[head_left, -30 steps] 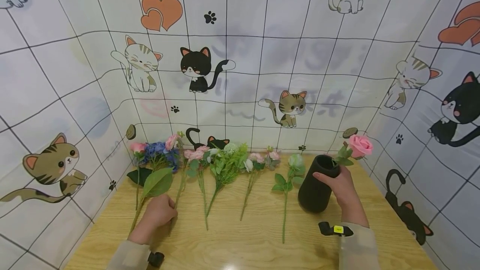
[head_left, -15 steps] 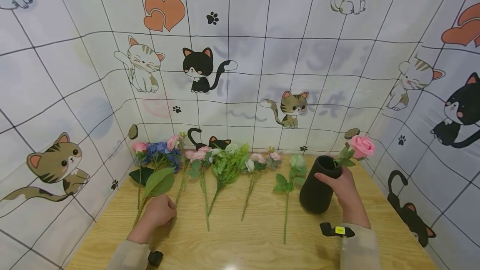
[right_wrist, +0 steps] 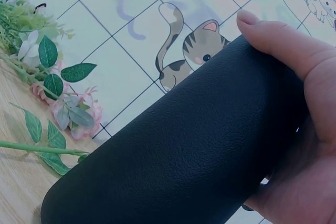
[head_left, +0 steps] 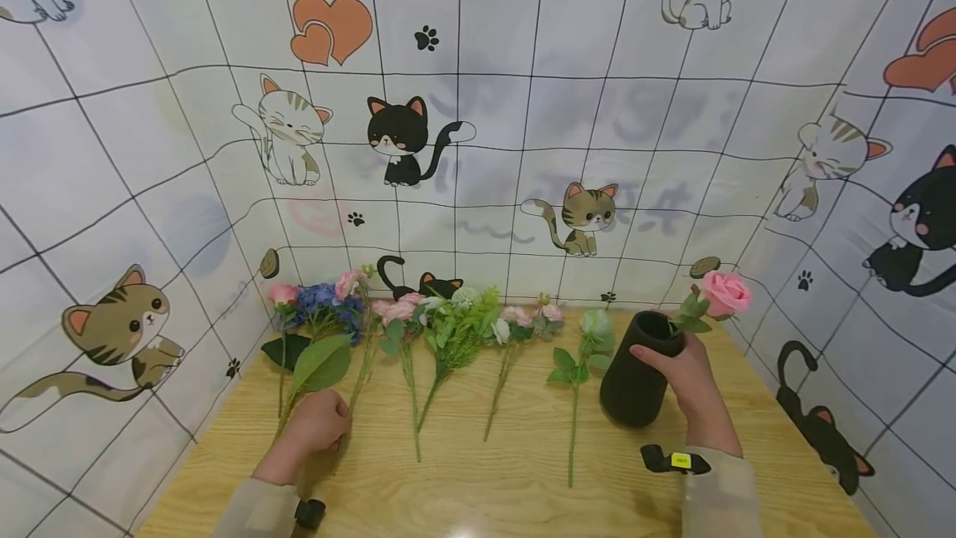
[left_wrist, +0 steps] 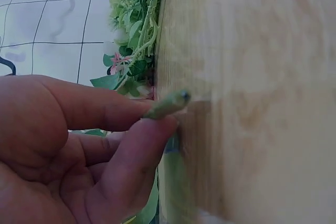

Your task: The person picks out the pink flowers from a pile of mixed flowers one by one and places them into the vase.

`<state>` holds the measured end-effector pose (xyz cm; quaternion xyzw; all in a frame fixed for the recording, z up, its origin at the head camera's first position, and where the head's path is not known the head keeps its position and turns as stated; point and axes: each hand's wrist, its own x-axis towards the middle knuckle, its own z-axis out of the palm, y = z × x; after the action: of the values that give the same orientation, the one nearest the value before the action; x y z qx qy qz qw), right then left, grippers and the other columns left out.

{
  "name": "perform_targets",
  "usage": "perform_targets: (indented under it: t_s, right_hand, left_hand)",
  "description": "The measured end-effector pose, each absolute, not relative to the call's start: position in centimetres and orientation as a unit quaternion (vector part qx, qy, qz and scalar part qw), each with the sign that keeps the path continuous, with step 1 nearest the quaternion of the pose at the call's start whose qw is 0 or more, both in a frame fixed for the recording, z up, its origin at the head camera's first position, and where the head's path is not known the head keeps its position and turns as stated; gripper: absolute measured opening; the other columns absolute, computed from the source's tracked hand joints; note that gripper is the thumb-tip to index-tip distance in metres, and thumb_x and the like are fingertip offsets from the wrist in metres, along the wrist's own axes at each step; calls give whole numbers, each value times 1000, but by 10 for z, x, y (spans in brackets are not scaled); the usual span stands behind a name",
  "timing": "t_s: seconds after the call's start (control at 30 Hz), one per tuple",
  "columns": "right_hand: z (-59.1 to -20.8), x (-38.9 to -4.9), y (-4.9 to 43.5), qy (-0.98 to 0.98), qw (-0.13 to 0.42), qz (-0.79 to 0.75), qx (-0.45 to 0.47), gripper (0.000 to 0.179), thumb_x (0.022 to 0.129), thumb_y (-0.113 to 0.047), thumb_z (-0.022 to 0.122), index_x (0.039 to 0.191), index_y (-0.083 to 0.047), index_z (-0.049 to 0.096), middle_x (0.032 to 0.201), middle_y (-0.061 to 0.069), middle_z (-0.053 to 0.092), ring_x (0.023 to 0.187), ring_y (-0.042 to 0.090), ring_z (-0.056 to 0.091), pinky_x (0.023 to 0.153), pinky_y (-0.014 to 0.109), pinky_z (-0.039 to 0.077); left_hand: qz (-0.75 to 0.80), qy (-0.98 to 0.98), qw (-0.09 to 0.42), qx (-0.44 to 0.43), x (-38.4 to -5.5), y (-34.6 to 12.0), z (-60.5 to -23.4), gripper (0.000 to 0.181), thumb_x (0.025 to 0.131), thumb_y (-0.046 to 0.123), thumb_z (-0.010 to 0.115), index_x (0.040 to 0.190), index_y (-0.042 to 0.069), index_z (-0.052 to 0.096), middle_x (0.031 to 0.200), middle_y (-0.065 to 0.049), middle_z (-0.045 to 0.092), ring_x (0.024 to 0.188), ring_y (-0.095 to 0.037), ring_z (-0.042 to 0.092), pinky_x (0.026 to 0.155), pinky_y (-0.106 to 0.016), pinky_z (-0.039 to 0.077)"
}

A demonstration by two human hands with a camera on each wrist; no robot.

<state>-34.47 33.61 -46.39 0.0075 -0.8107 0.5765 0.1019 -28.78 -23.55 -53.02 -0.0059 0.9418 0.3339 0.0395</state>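
My left hand (head_left: 317, 422) is low over the table at the left, thumb and fingertips pinching a thin green flower stem (left_wrist: 170, 104) near its cut end. In the head view this looks like the stem of the pink flower (head_left: 349, 282), though the hand partly covers it. Beside it lie a blue hydrangea (head_left: 321, 305) with a broad leaf (head_left: 323, 364) and a pink bud (head_left: 282, 294). On the right, my right hand (head_left: 690, 372) grips a black vase (head_left: 635, 380) near its rim, thumb in front. A pink rose (head_left: 726, 294) leans out of its mouth to the right.
Several stems lie in a row along the back of the wooden table (head_left: 463, 488): pink blooms (head_left: 396, 310), leafy greenery (head_left: 463, 330), pink and white flowers (head_left: 515, 318), and a pale green rose (head_left: 595, 324). A cat-print cloth (head_left: 493, 123) encloses the back and sides.
The head view has shifted slightly, so everything sits a little further right. Both hands keep their holds, and the flowers and vase stay in place.
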Motion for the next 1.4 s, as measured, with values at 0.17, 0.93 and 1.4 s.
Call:
perform_targets:
  t_s: [0.17,0.93,1.4]
  right_hand:
    - [-463,-344,337,-812,100,575,4,78,96,-16,79,162,-6,39,109,-38,56,103,-15,57,88,8,48]
    - [-466,-344,340,-808,122,576,23,80,96,-10,78,164,-4,36,112,-42,54,107,-18,54,88,4,45]
    - [-481,-338,369,-683,152,690,187,68,97,13,53,161,-7,45,143,-19,62,133,2,53,101,14,46]
  left_hand:
    - [341,939,35,-7,-285,-236,-528,55,92,-2,66,55,21,33,44,7,33,39,-10,38,50,-24,28]
    - [318,946,-54,-3,-296,-230,-527,4,94,6,76,94,3,73,84,-4,70,74,-16,60,69,-36,52]
    - [330,941,-69,-7,-301,-209,-521,5,97,8,75,99,4,74,89,-4,73,79,-17,67,70,-38,56]
